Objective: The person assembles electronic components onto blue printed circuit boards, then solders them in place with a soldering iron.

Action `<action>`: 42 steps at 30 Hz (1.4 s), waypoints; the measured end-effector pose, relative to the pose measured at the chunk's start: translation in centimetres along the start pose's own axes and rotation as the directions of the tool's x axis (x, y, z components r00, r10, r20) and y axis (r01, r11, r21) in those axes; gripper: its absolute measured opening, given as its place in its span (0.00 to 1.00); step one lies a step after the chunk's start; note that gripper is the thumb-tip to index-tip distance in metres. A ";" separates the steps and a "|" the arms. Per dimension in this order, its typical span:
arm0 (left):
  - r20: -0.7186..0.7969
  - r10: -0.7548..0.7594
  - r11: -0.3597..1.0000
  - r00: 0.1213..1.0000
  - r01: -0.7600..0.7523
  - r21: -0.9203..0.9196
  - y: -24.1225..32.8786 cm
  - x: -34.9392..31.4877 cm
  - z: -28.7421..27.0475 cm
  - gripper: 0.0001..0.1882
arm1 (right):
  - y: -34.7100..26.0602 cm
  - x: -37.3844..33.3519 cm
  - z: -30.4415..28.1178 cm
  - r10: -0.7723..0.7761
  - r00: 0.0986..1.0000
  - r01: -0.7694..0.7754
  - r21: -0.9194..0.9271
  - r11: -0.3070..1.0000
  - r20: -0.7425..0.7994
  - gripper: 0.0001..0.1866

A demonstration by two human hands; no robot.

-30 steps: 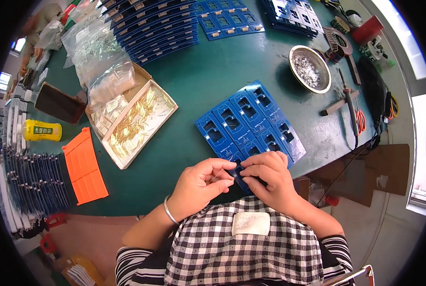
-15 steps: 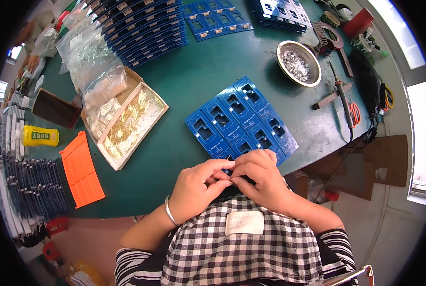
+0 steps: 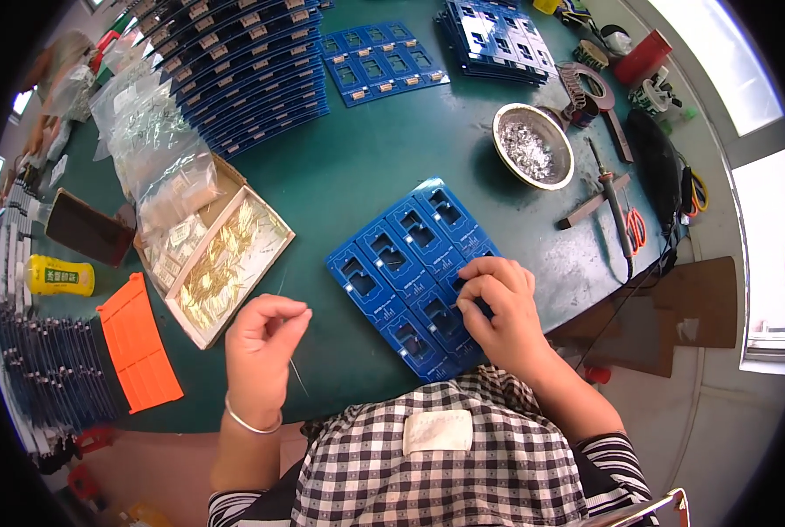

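Note:
A blue circuit-board panel (image 3: 398, 285) with several cutouts lies on the green table in front of me. My right hand (image 3: 505, 312) is over its right side, thumb and fingers pinched together; what they hold, if anything, is hidden. To the left of the panel, my left hand (image 3: 267, 351) is raised with thumb and forefinger pressed together. Whatever is in that pinch is too small to make out. A thin, hair-like strand (image 3: 297, 378) shows beside this hand. Just beyond it stands an open cardboard box (image 3: 250, 297) whose near compartment contains thin gold-coloured pins (image 3: 225, 263).
Stacked blue panels (image 3: 252, 88) rise at the far left, with plastic bags (image 3: 159, 145) beside them. An orange tray (image 3: 139, 351) and yellow bottle (image 3: 60, 276) sit at left. At right are a metal bowl (image 3: 543, 181) of bright scraps and a soldering iron (image 3: 614, 206).
My hands have parted from the panel's near edge. The left one has moved left toward the pin box; the right has shifted onto the panel's right side. The whole view has shifted slightly.

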State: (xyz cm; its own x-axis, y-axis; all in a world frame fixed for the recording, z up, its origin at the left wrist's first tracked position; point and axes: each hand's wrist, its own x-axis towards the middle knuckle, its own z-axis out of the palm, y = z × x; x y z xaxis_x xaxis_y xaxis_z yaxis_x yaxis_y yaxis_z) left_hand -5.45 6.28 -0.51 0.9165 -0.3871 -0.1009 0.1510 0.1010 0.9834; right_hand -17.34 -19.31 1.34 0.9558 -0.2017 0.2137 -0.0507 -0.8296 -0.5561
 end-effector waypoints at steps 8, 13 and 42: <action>0.183 -0.151 0.957 0.971 0.190 -0.219 -0.7 0.0 1.2 0.07 | -0.5 1.3 1.5 -0.067 0.998 0.066 -0.105 0.992 -0.001 0.06; 0.226 -0.089 0.984 0.970 0.121 -0.129 -1.2 0.2 1.6 0.07 | -0.3 1.5 1.6 -0.077 0.997 0.078 -0.115 0.990 0.015 0.06; 0.663 0.204 0.177 0.720 -0.693 0.699 0.7 1.0 7.8 0.15 | 2.5 1.6 0.0 -0.042 0.996 0.046 0.052 0.998 -0.078 0.07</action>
State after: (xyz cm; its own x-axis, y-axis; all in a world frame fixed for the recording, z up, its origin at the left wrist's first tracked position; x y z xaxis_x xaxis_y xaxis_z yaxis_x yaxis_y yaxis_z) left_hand -7.28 -1.19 1.24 0.4455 -0.8657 0.2282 -0.8673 -0.3541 0.3498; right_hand -15.89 -21.71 0.31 0.9316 -0.2066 0.2991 0.0089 -0.8097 -0.5868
